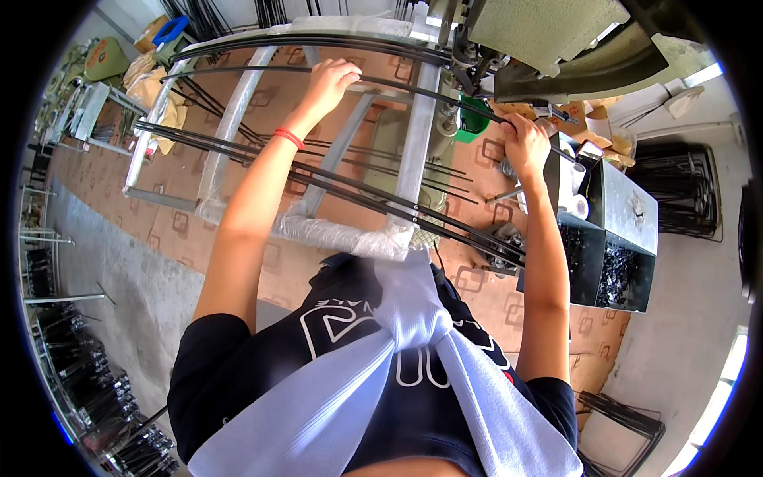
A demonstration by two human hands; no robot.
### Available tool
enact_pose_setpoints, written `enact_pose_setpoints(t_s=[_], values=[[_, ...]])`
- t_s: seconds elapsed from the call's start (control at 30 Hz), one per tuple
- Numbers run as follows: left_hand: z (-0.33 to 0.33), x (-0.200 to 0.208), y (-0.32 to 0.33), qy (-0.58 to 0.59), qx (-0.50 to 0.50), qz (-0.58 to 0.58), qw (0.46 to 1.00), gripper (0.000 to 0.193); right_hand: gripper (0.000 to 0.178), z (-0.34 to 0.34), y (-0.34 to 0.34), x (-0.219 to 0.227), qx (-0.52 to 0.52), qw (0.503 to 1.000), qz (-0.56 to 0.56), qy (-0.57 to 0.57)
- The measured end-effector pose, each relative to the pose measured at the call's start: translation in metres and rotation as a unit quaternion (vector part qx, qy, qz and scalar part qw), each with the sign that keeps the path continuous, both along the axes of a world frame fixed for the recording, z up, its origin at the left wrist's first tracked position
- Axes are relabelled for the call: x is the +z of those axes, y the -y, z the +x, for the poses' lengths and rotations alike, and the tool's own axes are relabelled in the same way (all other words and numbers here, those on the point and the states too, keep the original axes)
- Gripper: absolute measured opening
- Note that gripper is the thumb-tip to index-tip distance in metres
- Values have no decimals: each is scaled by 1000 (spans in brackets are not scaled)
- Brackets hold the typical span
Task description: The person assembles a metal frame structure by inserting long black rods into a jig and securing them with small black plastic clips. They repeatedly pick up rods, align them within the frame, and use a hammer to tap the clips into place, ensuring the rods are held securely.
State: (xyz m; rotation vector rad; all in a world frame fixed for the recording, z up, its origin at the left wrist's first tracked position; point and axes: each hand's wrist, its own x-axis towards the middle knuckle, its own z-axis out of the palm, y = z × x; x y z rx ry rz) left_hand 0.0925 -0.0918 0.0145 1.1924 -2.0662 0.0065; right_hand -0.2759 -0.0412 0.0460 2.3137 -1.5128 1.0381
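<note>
A long thin black rod (413,89) runs across in front of me, above a metal rack (242,99). My left hand (330,82) is closed around it near its middle, a red band on that wrist. Farther right, my right hand (526,143) grips the same rod near its right end, beside the machine. More black rods (334,173) lie across the rack on the near side, and another bundle of rods (318,40) rests along its far side. Clear plastic film (342,235) wraps the rack's near bar.
A large green-grey machine (548,36) stands at the far right. Below it are a green bin (474,119), cardboard boxes (592,127) and a metal box with dark scraps (628,215). Black bent frames (675,191) hang or lean at the right wall. Bundled black parts (79,358) stand at the left.
</note>
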Motion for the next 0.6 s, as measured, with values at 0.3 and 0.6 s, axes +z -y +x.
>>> enact_pose_setpoints(t_s=[0.3, 0.6], values=[[-3, 1, -3, -5, -1, 0, 1000, 17, 8, -2, -2, -4, -10, 1000, 8, -5], [0, -3, -1, 3, -4, -7, 1000, 17, 15, -2, -4, -5, -18, 997, 64, -25]])
